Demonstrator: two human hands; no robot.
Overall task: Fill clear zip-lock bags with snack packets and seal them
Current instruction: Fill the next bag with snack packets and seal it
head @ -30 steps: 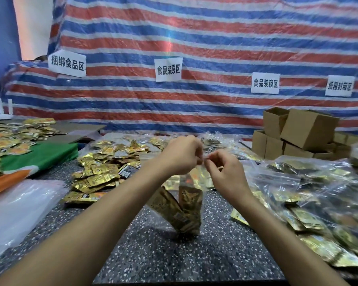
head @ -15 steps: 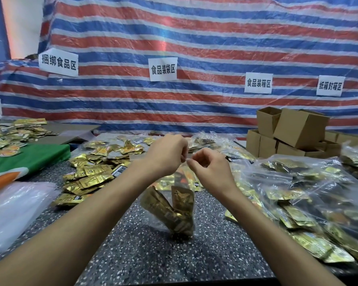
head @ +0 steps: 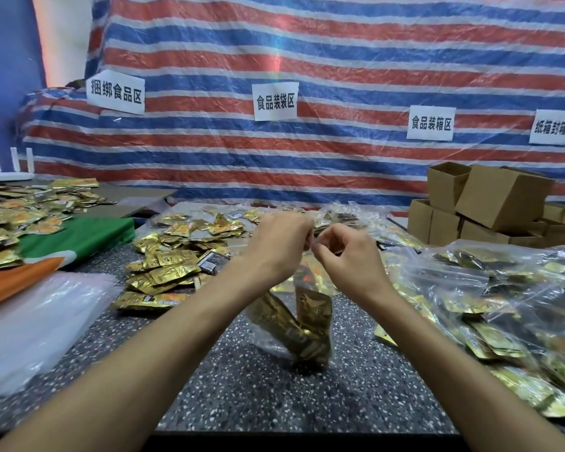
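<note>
A clear zip-lock bag (head: 274, 337) hangs upright above the speckled table, with gold snack packets (head: 294, 327) sagging in its bottom. My left hand (head: 276, 246) and my right hand (head: 346, 256) are raised side by side, each pinching the bag's top edge between thumb and fingers, the fingertips almost touching. A loose pile of gold snack packets (head: 170, 265) lies on the table left of the bag.
Filled clear bags (head: 503, 305) are heaped on the right. Cardboard boxes (head: 490, 203) stand at the back right. A stack of empty clear bags (head: 36, 324) lies at the front left, beside a green and orange cloth (head: 75, 236) with more packets (head: 13, 216). A striped tarp with paper signs hangs behind.
Both hands have stayed at the bag's top edge, pinching it close together. The view has shifted a little; the bag still hangs with the packets at its bottom.
</note>
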